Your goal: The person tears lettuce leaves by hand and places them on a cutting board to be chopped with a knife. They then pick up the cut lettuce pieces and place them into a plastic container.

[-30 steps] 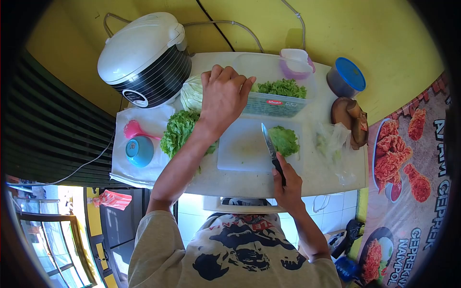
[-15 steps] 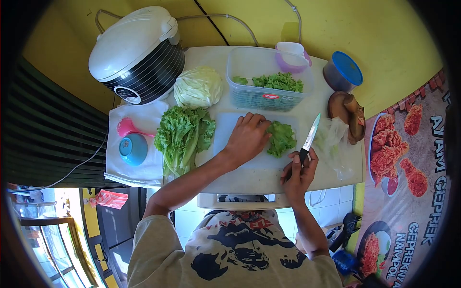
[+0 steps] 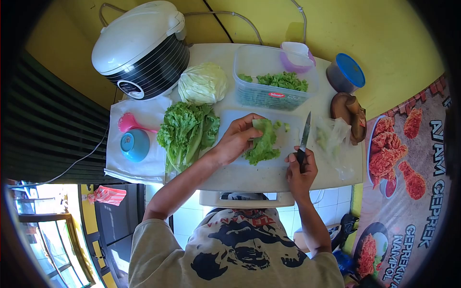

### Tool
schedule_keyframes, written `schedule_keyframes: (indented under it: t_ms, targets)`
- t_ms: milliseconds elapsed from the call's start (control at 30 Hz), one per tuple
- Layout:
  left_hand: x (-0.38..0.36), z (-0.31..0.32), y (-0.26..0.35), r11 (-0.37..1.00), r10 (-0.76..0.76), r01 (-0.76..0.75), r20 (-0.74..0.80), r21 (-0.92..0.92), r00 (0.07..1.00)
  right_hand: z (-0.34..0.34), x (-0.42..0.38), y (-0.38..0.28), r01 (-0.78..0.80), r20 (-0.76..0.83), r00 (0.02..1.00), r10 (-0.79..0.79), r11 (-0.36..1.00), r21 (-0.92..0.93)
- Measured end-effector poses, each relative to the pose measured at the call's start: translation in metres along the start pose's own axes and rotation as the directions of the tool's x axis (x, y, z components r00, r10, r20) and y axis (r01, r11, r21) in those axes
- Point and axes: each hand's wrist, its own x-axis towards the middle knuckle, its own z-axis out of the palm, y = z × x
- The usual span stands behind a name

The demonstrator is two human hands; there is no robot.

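My left hand [image 3: 238, 138] grips a piece of green lettuce leaf [image 3: 263, 146] between thumb and fingers over the white cutting board [image 3: 283, 161]. A few small cut bits lie on the board just beyond the leaf. On the right, my right hand [image 3: 302, 169] is closed around the black handle of a knife [image 3: 306, 133], its blade pointing up and away from me. A head of loose-leaf lettuce [image 3: 187, 132] lies left of the board. Behind the board stands a clear plastic container [image 3: 269, 100] holding cut lettuce.
A pale cabbage [image 3: 203, 82] sits beside a rice cooker [image 3: 139, 50]. At the left are a blue bowl [image 3: 135, 145] and a pink ladle [image 3: 128, 123] on a white cloth. To the right lie a plastic bag [image 3: 334, 139], brown wooden items [image 3: 343, 105] and a blue-lidded tub [image 3: 346, 72].
My left hand has lifted the lettuce leaf and drawn it left and nearer to me. Small cut bits now show on the board. The knife has turned slightly more upright.
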Motion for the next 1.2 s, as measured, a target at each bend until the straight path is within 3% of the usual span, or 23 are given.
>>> schedule_keyframes:
  t_ms: [100, 200, 300, 333, 433, 500, 600, 667, 700, 733, 767, 833, 933, 1033, 1100, 1200]
  targets:
    - [-0.012, -0.003, 0.010, 0.959, -0.022, 0.006, 0.054, 0.283, 0.998, 0.002, 0.012, -0.013, 0.178, 0.118, 0.978, -0.175, 0.984, -0.022]
    - [-0.019, -0.009, 0.010, 0.971, -0.068, 0.026, 0.172, 0.239, 0.983, 0.009, 0.026, -0.036, 0.093, 0.309, 0.949, -0.062, 0.992, -0.086]
    - [-0.028, -0.006, 0.011, 0.950, -0.073, 0.020, 0.159, 0.311, 0.985, 0.020, 0.037, -0.036, 0.092, 0.463, 0.886, 0.006, 0.978, -0.189]
    - [-0.033, -0.007, 0.012, 0.947, -0.060, 0.012, 0.140, 0.320, 0.988, 0.023, 0.037, -0.033, 0.199, 0.464, 0.883, -0.072, 0.952, -0.231]
    - [-0.043, -0.014, 0.014, 0.934, -0.031, 0.003, 0.073, 0.358, 0.997, 0.027, 0.035, -0.040, 0.119, 0.469, 0.882, 0.040, 0.945, -0.305]
    - [-0.046, -0.017, 0.016, 0.918, -0.024, 0.020, 0.004, 0.396, 1.000, 0.023, 0.042, -0.030, 0.223, 0.492, 0.870, -0.022, 0.908, -0.354]
    - [-0.051, -0.007, 0.031, 0.695, 0.167, 0.066, -0.250, 0.716, 0.954, 0.021, 0.053, -0.032, 0.390, 0.436, 0.882, -0.176, 0.792, -0.470]
    - [-0.049, -0.005, 0.024, 0.196, 0.599, -0.201, 0.045, 0.960, 0.799, 0.016, 0.065, -0.035, 0.489, 0.413, 0.866, -0.280, 0.645, -0.587]
    - [-0.050, -0.007, 0.019, -0.111, 0.709, -0.252, 0.255, 0.961, 0.658, 0.017, 0.068, -0.039, 0.466, 0.390, 0.884, -0.258, 0.554, -0.690]
    - [-0.050, -0.013, 0.011, -0.190, 0.640, -0.295, 0.346, 0.936, 0.686, 0.018, 0.071, -0.045, 0.435, 0.363, 0.900, -0.240, 0.453, -0.778]
    - [-0.051, -0.017, 0.003, -0.213, 0.591, -0.269, 0.343, 0.939, 0.730, 0.019, 0.072, -0.049, 0.394, 0.332, 0.916, -0.225, 0.343, -0.853]
    - [-0.052, -0.018, -0.010, -0.261, 0.487, -0.222, 0.327, 0.939, 0.810, 0.014, 0.073, -0.044, 0.398, 0.354, 0.914, -0.200, 0.264, -0.878]
    - [-0.055, -0.022, -0.017, -0.166, 0.513, -0.216, 0.271, 0.962, 0.814, 0.007, 0.077, -0.031, 0.431, 0.393, 0.898, -0.196, 0.223, -0.874]
    - [-0.054, -0.023, -0.012, 0.053, 0.588, -0.202, 0.133, 0.978, 0.798, 0.007, 0.079, -0.019, 0.453, 0.383, 0.879, -0.284, 0.247, -0.857]
    - [-0.053, -0.032, -0.008, -0.030, 0.563, -0.192, 0.175, 0.981, 0.808, 0.013, 0.081, -0.015, 0.475, 0.357, 0.854, -0.379, 0.287, -0.832]
    - [-0.052, -0.032, -0.005, -0.141, 0.550, -0.158, 0.210, 0.977, 0.809, 0.024, 0.082, -0.016, 0.469, 0.346, 0.865, -0.362, 0.343, -0.814]
